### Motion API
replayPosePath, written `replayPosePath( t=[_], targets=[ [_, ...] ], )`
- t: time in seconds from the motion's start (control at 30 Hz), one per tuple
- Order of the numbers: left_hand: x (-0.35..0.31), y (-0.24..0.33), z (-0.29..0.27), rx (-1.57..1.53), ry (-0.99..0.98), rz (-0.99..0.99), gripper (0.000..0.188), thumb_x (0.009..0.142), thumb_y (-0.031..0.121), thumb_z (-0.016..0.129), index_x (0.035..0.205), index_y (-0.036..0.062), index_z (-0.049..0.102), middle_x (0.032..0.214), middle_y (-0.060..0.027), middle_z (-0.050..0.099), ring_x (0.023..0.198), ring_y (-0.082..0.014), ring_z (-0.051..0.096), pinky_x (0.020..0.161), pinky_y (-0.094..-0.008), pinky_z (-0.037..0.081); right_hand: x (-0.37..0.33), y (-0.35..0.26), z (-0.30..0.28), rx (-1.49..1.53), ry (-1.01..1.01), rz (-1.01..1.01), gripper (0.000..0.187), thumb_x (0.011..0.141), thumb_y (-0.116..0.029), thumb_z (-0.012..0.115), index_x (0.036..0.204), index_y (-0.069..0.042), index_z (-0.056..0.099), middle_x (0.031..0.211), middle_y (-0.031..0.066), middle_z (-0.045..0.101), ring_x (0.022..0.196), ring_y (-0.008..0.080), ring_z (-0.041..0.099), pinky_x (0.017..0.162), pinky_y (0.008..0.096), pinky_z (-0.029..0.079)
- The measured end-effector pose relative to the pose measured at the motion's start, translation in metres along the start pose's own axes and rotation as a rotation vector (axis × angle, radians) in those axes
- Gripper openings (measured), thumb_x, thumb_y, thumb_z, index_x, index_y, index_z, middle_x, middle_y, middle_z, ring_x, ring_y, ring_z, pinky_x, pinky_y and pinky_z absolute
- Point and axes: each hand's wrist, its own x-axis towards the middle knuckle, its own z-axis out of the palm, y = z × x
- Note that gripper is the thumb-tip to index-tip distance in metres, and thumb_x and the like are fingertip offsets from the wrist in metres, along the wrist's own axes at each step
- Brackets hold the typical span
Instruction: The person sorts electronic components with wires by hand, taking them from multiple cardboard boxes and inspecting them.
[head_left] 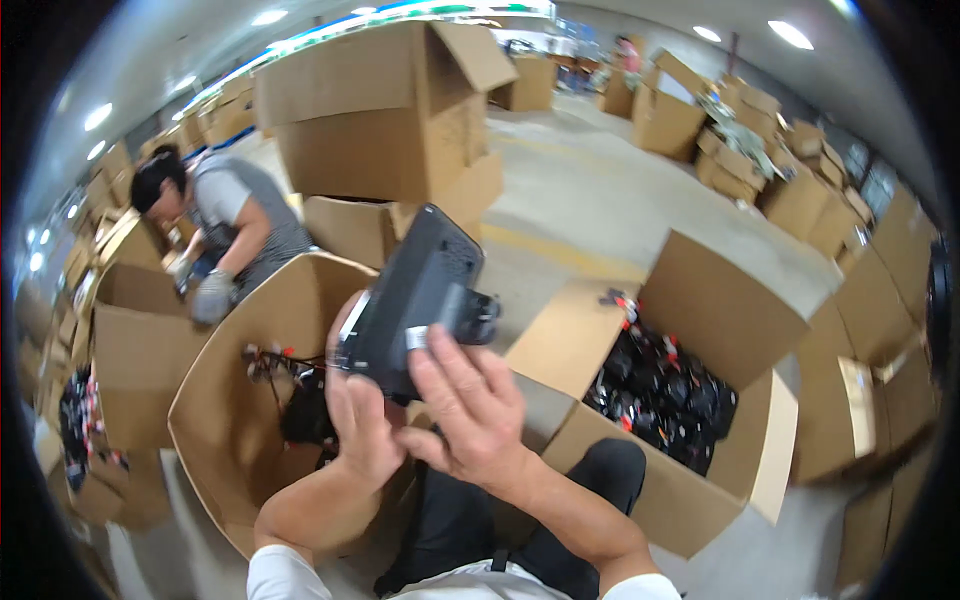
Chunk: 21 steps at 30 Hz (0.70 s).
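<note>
Device, black and boxy, tilted upward, grasped at its lower left edge by your left hand, your right hand laying straightened fingers on its near face, their grip unclear, open carton right of those fingers.

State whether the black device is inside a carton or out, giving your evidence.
Out: the left hand holds the black device, the right hand has fingers against it, and no carton walls enclose it.
</note>
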Motion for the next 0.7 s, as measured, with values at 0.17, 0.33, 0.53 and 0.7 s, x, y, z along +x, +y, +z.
replayPosePath(
  t=[0.17,0.33,0.53,0.7],
  targets=[
    [0.018,-0.024,-0.018,0.128,0.107,-0.29,0.046,0.09,0.026,0.064,0.123,-0.0032,0.053,0.113,-0.0113,0.061,0.107,-0.0219,0.06,0.091,-0.0354,0.051,-0.032,-0.007,-0.049,0.251,-0.075,0.245,0.041,0.083,-0.026,0.076,0.108,0.005,0.067,0.12,0.023,0.064,0.101,0.0303,0.064,0.091,0.0407,0.051],
    [0.005,-0.009,0.026,0.224,-0.582,-0.166,0.076,0.079,0.044,0.067,0.133,-0.0045,0.042,0.122,-0.0187,0.056,0.116,-0.0281,0.057,0.102,-0.0392,0.046,-0.037,0.041,-0.106,0.633,0.188,0.768,0.064,0.085,-0.029,0.077,0.131,0.002,0.046,0.11,0.0117,0.057,0.097,0.0166,0.055,0.084,0.0293,0.046],
    [-0.003,-0.046,0.097,0.548,-0.61,-0.078,0.079,0.071,0.042,0.082,0.125,-0.0052,0.049,0.111,-0.0146,0.061,0.102,-0.0219,0.061,0.092,-0.0333,0.048,-0.08,0.054,-0.151,0.694,0.457,1.074,0.063,0.083,-0.032,0.081,0.126,0.002,0.05,0.099,0.0056,0.057,0.088,0.0137,0.056,0.078,0.0272,0.048],
    [0.032,-0.036,0.162,0.812,-1.313,-0.432,0.074,0.06,0.029,0.088,0.118,-0.0058,0.059,0.102,-0.0087,0.066,0.094,-0.0164,0.061,0.088,-0.0313,0.049,-0.075,0.098,-0.197,0.208,0.38,0.694,0.065,0.077,-0.028,0.086,0.124,0.003,0.053,0.102,0.0099,0.062,0.083,0.0157,0.06,0.074,0.0292,0.051]
  ],
)
